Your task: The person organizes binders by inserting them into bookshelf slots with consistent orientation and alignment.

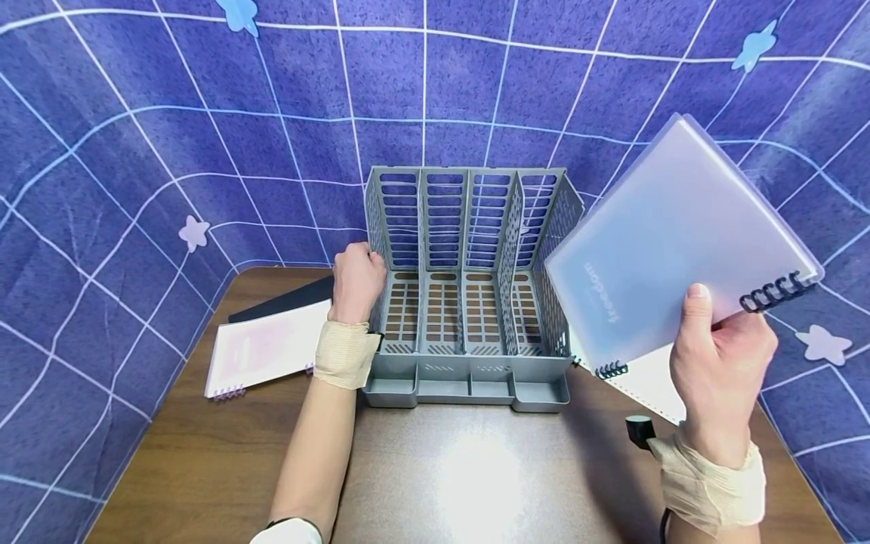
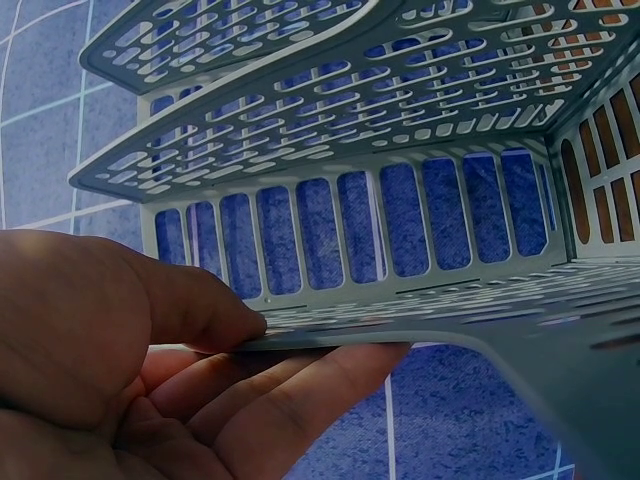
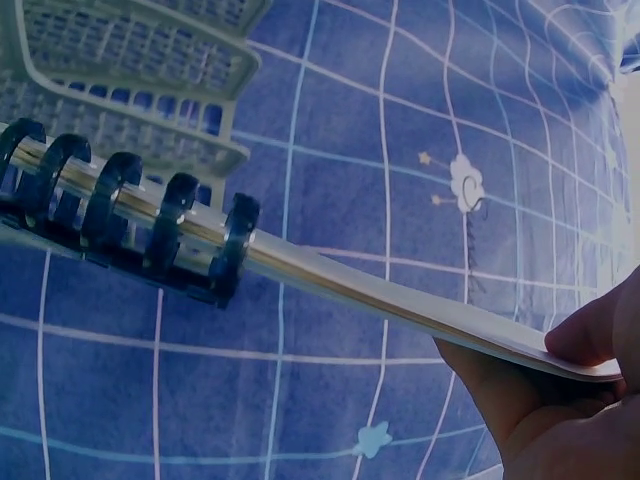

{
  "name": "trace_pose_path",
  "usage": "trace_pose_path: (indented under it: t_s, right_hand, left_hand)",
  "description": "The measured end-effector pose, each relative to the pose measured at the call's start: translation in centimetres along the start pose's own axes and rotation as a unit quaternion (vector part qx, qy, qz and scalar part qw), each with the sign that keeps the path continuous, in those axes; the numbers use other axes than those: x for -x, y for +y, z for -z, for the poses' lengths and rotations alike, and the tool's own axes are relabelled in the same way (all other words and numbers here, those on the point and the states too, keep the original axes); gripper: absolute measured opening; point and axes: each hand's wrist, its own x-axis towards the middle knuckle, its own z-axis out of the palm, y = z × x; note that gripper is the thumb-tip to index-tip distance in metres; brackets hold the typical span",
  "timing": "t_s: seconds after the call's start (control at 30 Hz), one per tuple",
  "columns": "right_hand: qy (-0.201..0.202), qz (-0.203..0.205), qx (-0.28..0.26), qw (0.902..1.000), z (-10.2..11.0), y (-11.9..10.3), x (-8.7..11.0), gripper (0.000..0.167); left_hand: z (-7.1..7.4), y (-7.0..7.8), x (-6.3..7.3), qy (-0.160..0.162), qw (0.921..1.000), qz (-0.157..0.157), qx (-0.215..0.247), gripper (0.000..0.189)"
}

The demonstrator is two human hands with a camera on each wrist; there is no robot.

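Observation:
A grey desktop file rack (image 1: 472, 366) with several upright slots and small front trays stands on the table. At its left side my left hand (image 1: 356, 281) pinches the edge of the perforated side panel (image 2: 420, 338), thumb inside and fingers outside in the left wrist view. To the right of the rack, my right hand (image 1: 723, 370) holds up a spiral notebook (image 1: 669, 242) with a translucent bluish cover and black coils, tilted in the air. The right wrist view shows the thumb on one face of the notebook (image 3: 390, 305) and fingers beneath it.
A pinkish-white spiral notebook (image 1: 265, 349) lies left of the rack, over a dark flat item (image 1: 285, 298). Another white notebook (image 1: 652, 381) lies on the right, partly hidden by the held one. A blue curtain (image 1: 272, 151) with stars hangs behind the wooden table (image 1: 204, 453).

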Motion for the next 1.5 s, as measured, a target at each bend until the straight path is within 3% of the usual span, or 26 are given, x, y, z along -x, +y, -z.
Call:
trace_pose_path:
  t_s: [0.37, 0.87, 1.13, 1.5]
  right_hand:
    - [0.002, -0.012, -0.054, 0.9985, -2.7, -0.4, -0.2, 0.016]
    - [-0.012, -0.004, -0.041, 0.9991, -5.9, 0.7, 0.1, 0.021]
    - [-0.023, -0.017, 0.009, 0.9995, -7.0, 1.5, 0.4, 0.033]
    - [-0.024, -0.034, 0.027, 0.9988, -8.0, 2.9, 0.6, 0.033]
  left_hand:
    - [0.0, -0.1, 0.1, -0.001, 1.0, 0.0, -0.003, 0.025]
    - [0.1, 0.1, 0.1, 0.0, 1.0, 0.001, -0.002, 0.024]
    - [0.2, -0.1, 0.2, -0.002, 1.0, 0.001, 0.001, 0.024]
    - [0.2, -0.2, 0.1, 0.0, 1.0, 0.002, 0.006, 0.025]
